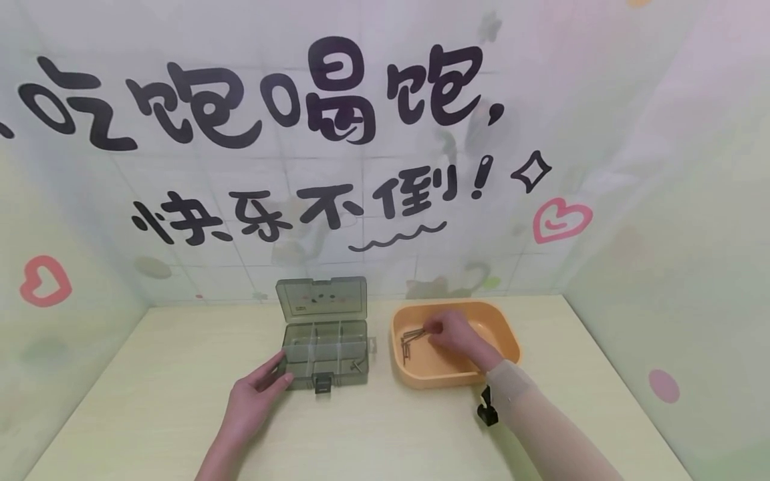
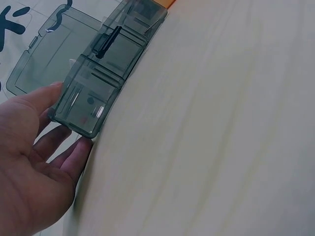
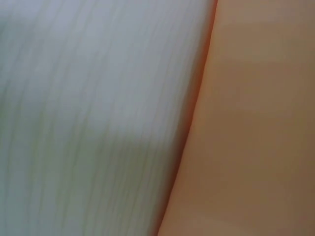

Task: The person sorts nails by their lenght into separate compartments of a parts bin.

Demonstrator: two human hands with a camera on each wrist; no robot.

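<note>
A translucent grey-green divided box (image 1: pixel 297 367) stands on the table with its lid (image 1: pixel 321 298) raised at the back. My left hand (image 1: pixel 255 397) holds the box's left end; the left wrist view shows the thumb (image 2: pixel 47 96) and fingers around that corner. Crossed thin metal screws (image 1: pixel 356 365) lie in the front right compartment. To the right, my right hand (image 1: pixel 456 332) reaches into a shallow orange tray (image 1: pixel 415 382), its fingertips bunched at several long metal screws (image 1: pixel 406 349). Whether the fingers pinch one is hidden. The right wrist view shows only the tray's side (image 3: pixel 256 118) and table.
A black clip-like piece (image 1: pixel 487 409) is at the right wrist, near the tray's front. The pale wood-grain table (image 1: pixel 373 434) is enclosed by a printed back wall (image 1: pixel 391 267) and side walls. The box's front latch (image 1: pixel 323 383) hangs undone.
</note>
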